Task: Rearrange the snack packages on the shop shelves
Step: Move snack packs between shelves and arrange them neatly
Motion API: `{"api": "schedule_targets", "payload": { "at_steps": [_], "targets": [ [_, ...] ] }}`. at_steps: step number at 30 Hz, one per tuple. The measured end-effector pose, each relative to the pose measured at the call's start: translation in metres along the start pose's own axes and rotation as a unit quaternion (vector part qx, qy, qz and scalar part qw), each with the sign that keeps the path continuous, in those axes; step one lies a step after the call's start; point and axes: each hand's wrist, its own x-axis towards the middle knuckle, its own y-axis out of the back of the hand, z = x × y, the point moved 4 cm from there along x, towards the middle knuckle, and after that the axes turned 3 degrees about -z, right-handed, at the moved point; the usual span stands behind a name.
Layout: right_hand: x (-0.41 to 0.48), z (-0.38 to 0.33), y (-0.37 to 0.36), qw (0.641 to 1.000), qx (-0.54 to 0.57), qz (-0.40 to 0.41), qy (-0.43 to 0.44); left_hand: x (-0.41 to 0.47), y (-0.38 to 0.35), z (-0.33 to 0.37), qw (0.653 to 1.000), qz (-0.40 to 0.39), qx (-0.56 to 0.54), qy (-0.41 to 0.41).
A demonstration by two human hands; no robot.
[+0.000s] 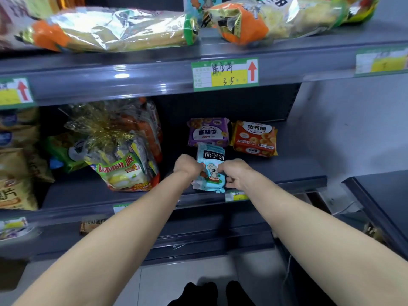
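A light blue snack packet (210, 159) with a cartoon bear stands near the front of the middle shelf (276, 173). My left hand (186, 165) grips its left edge and my right hand (236, 173) pinches its right edge. Right behind it lies a purple snack packet (208, 131), with an orange one (255, 138) beside that to the right. A large clear bag of mixed snacks (123, 149) tied with gold foil sits to the left of my hands.
The upper shelf (132, 76) carries big foil-and-orange bags (110, 29) and a green price label (225, 74) with a red arrow. Yellow packets (15, 173) stack at the far left. A grey wall (353, 129) and another shelf edge (379, 202) stand at the right.
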Motion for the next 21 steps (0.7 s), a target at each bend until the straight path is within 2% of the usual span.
{"api": "schedule_targets", "payload": {
  "at_steps": [6,14,21],
  "targets": [
    [-0.043,0.005,0.006,0.998,0.025,0.003,0.057,-0.054,0.01,0.001,0.998,0.039,-0.041,-0.021],
    [-0.113,0.004,0.022,0.988,-0.01,0.021,0.154,-0.138,0.023,0.012,0.988,0.101,-0.093,-0.077],
    [-0.187,-0.018,0.031,0.956,-0.008,0.034,0.292,-0.21,0.047,0.043,0.968,0.177,-0.065,-0.164]
  ]
}}
